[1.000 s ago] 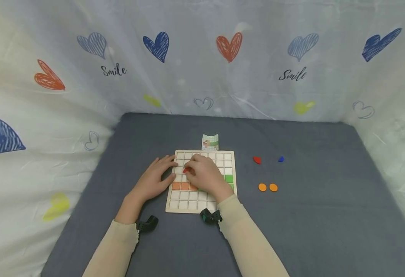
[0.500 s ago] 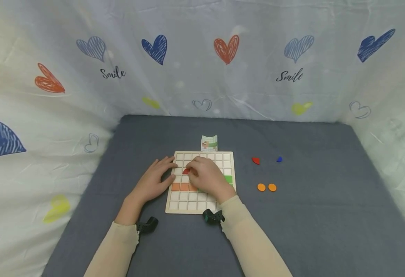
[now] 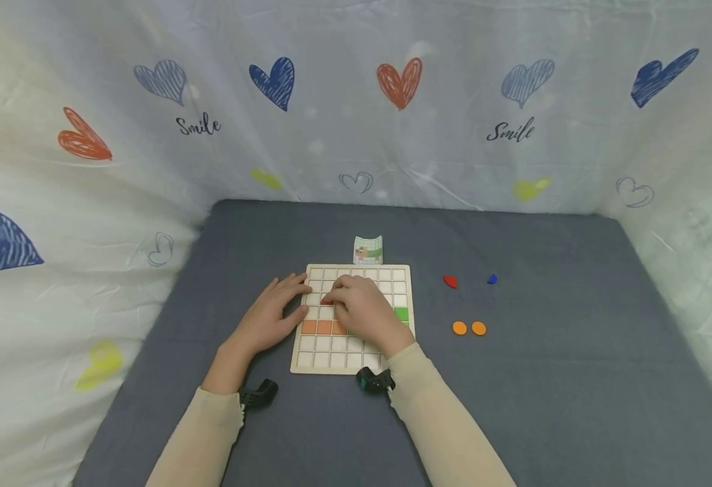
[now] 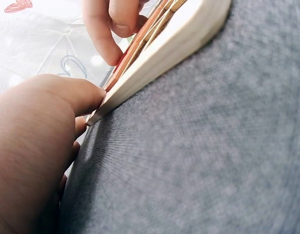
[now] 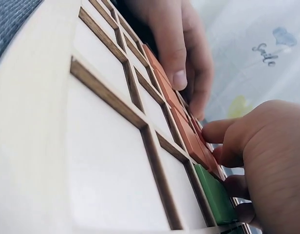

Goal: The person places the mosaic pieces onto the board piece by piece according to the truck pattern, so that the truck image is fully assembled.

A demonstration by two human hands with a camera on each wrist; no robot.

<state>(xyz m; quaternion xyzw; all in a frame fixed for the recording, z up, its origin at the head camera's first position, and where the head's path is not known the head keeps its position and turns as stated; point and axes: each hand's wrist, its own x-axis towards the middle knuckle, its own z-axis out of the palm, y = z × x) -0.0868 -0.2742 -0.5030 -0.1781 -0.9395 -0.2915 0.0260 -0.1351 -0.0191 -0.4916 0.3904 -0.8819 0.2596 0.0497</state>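
A pale wooden grid board (image 3: 322, 360) lies on the cloth, with orange-red squares (image 3: 324, 327) along one row and green squares (image 3: 401, 314) at the right. My left hand (image 3: 271, 316) rests at its left edge, fingers spread, the thumb touching the rim in the left wrist view. Over the upper-left cells, my right hand (image 3: 365, 308) presses a small red piece (image 3: 323, 302) with a fingertip. Most of that piece is covered by the finger. The right wrist view shows a green tile (image 5: 215, 195) beneath the right hand. The right hand hides the board's middle.
A small curled pattern card (image 3: 368, 250) stands behind the board. To the right lie a red quarter-round piece (image 3: 450, 281), a blue piece (image 3: 493, 279) and two orange discs (image 3: 469, 328). A white printed curtain (image 3: 307, 149) surrounds the dark cloth-covered table (image 3: 545, 406).
The right fingers pinched the red piece earlier; it then lay on the board, and now a fingertip covers most of it. The left hand has stayed in place.
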